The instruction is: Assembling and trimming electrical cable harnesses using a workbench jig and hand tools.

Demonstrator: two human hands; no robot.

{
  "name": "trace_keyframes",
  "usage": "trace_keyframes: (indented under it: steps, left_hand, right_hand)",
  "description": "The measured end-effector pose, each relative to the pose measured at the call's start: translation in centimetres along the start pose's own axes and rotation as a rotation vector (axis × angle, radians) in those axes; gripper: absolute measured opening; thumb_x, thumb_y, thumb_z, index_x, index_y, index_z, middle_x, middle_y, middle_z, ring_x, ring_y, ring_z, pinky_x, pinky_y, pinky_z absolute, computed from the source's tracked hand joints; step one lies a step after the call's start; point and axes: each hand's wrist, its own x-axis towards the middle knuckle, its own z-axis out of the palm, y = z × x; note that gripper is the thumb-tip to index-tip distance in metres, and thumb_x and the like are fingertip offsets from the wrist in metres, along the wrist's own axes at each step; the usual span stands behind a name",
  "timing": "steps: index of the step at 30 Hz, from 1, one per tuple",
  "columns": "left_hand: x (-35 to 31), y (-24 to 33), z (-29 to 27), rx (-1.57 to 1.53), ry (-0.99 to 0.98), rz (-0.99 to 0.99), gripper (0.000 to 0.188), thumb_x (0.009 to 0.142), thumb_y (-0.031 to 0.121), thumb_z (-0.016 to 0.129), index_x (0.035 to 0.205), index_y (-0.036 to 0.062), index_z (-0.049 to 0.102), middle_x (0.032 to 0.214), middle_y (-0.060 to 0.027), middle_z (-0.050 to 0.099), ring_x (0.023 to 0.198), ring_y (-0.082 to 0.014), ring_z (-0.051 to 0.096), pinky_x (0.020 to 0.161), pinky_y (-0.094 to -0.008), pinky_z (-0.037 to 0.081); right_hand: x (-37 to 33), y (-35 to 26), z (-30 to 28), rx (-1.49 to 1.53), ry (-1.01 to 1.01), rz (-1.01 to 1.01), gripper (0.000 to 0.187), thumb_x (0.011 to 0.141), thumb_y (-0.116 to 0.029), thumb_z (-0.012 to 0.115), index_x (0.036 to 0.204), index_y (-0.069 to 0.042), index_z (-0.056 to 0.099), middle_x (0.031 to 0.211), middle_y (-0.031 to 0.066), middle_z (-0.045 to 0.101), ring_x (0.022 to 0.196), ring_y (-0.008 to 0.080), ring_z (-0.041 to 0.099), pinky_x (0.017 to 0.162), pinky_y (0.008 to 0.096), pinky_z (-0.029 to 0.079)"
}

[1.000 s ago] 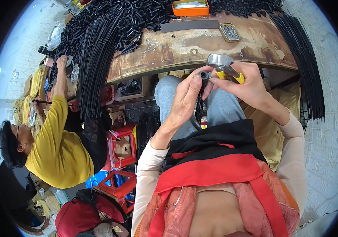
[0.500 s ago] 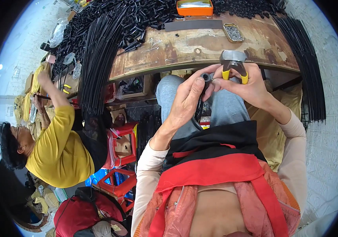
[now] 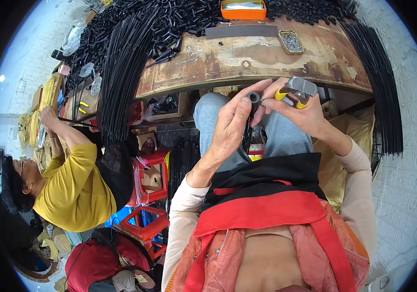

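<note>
My left hand (image 3: 229,120) is closed around a black tubular piece (image 3: 254,97) with a round hollow-looking end turned up, above my lap. In my right hand (image 3: 300,116) rest yellow-handled pliers (image 3: 302,86), their metal head tilted toward the right and away from the black piece. The thumb and index finger of that hand meet close to the side of the black piece, pinching something too small to make out. The lower part of the black piece is hidden by my left fingers.
The worn wooden table (image 3: 203,68) carries a heap of black tubes (image 3: 174,24), an orange box (image 3: 243,9), a dark strip (image 3: 241,32) and a small tray of metal bits (image 3: 291,42). Bundles of black rods (image 3: 120,73) hang over its edge. A co-worker (image 3: 72,185) in yellow works at left.
The pliers have turned in my right hand, their head swinging to the right. My left hand keeps its hold on the black piece. The co-worker's raised hand has come down.
</note>
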Motion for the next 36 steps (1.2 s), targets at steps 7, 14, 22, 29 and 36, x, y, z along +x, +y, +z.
trace_keyframes:
  steps: [7, 14, 22, 29, 36]
  left_hand:
    - [0.2, -0.2, 0.3, -0.030, 0.024, 0.039, 0.057, 0.104, 0.042, 0.039, 0.136, -0.0046, 0.047, 0.082, -0.0003, 0.052, 0.071, -0.0063, 0.041, 0.065, -0.0199, 0.035]
    - [-0.1, 0.4, 0.1, 0.176, 0.085, 0.027, 0.066, 0.102, 0.051, 0.037, 0.139, -0.0036, 0.044, 0.083, 0.0026, 0.053, 0.073, -0.0052, 0.042, 0.064, -0.0181, 0.031]
    - [-0.3, -0.4, -0.6, 0.009, 0.108, 0.026, 0.053, 0.105, 0.040, 0.037, 0.133, -0.0022, 0.051, 0.079, 0.0018, 0.052, 0.070, -0.0050, 0.040, 0.061, -0.0186, 0.032]
    - [-0.3, -0.4, -0.8, -0.012, 0.105, 0.027, 0.054, 0.104, 0.041, 0.038, 0.132, -0.0030, 0.051, 0.080, 0.0023, 0.053, 0.070, -0.0048, 0.041, 0.062, -0.0183, 0.032]
    - [-0.2, -0.2, -0.5, 0.001, 0.105, 0.016, 0.055, 0.104, 0.042, 0.037, 0.132, -0.0039, 0.050, 0.083, 0.0009, 0.054, 0.071, -0.0053, 0.041, 0.065, -0.0190, 0.034]
  right_hand:
    - [-0.3, 0.7, 0.6, 0.026, 0.060, -0.038, 0.007, 0.090, -0.002, 0.064, 0.096, 0.001, 0.064, 0.085, 0.0066, 0.063, 0.078, 0.0130, 0.061, 0.069, 0.0261, 0.048]
    - [0.7, 0.8, 0.7, -0.357, 0.111, -0.335, 0.012, 0.088, 0.004, 0.064, 0.099, 0.002, 0.063, 0.093, 0.0082, 0.065, 0.080, 0.0120, 0.061, 0.071, 0.0257, 0.049]
    - [0.7, -0.1, 1.6, -0.053, 0.063, -0.114, 0.009, 0.088, 0.002, 0.065, 0.097, 0.001, 0.065, 0.086, 0.0067, 0.066, 0.076, 0.0113, 0.063, 0.068, 0.0247, 0.050]
    - [0.6, 0.5, 1.5, -0.053, 0.071, -0.020, 0.009, 0.088, 0.000, 0.066, 0.098, 0.001, 0.066, 0.086, 0.0057, 0.066, 0.076, 0.0114, 0.062, 0.069, 0.0248, 0.050]
    - [0.5, 0.7, 1.8, 0.103, 0.098, 0.003, 0.008, 0.088, -0.001, 0.066, 0.096, 0.000, 0.065, 0.086, 0.0054, 0.066, 0.076, 0.0109, 0.061, 0.066, 0.0247, 0.048]
